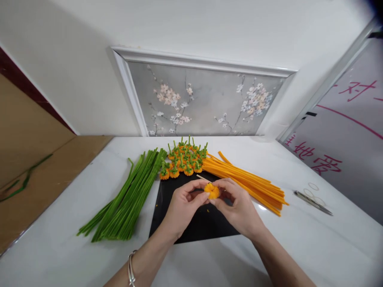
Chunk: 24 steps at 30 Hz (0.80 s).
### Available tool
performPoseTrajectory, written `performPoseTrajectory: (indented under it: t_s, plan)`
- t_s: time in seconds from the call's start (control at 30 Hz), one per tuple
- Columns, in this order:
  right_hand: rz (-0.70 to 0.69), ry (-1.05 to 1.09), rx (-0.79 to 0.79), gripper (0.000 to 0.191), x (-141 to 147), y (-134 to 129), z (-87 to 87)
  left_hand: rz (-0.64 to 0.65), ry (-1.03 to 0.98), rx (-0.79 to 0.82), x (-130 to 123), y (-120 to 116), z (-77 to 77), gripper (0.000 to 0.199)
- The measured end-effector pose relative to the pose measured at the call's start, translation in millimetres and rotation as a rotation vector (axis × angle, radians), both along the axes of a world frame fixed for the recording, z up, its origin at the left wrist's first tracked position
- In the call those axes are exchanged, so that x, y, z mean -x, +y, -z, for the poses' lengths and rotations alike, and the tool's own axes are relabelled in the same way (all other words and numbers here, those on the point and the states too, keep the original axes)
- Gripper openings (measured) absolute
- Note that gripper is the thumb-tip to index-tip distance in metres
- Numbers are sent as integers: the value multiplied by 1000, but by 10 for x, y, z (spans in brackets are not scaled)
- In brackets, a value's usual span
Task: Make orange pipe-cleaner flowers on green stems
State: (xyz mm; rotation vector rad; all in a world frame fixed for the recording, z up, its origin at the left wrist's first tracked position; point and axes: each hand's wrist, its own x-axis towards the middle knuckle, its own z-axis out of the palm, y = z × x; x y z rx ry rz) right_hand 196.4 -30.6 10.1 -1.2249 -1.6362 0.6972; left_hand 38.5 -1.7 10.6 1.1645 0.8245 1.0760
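Observation:
Between my two hands is a small orange pumpkin made of fuzzy pipe cleaner point(212, 191), held above a black mat point(197, 225). My left hand point(188, 203) pinches its left side with thumb and fingers. From the right, the thumb and fingers of my right hand point(235, 205) close on it too. A thin pale stick point(202, 177) pokes out behind the fingers; which hand holds it, I cannot tell. Just beyond, several finished orange pumpkins with green stems point(187, 159) stand grouped at the mat's far edge.
Green pipe cleaners point(128, 199) lie bundled on the left, orange pipe cleaners point(248, 179) on the right. Farther right are metal tweezers point(313, 203) and thin rubber bands point(313, 191) on the white table point(299, 247). A wall with a framed floral panel point(206, 99) stands behind.

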Motion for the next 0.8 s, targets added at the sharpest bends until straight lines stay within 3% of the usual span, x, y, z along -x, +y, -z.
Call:
performPoseTrajectory:
  t_s: [0.23,0.4,0.6,0.8]
  plan:
    - [-19,116,19,36,20,68,82,31,60,-75,57,42,12,28]
    - [-76,196,52,30,55,95,93,73,72,-86,114,85,18,29]
    - [-155,464,111,48,78,138,106,10,134,-210,138,107,-4,22]
    - [-94,550,211,35,133,193,97,-84,174,-270,113,86,1,20]
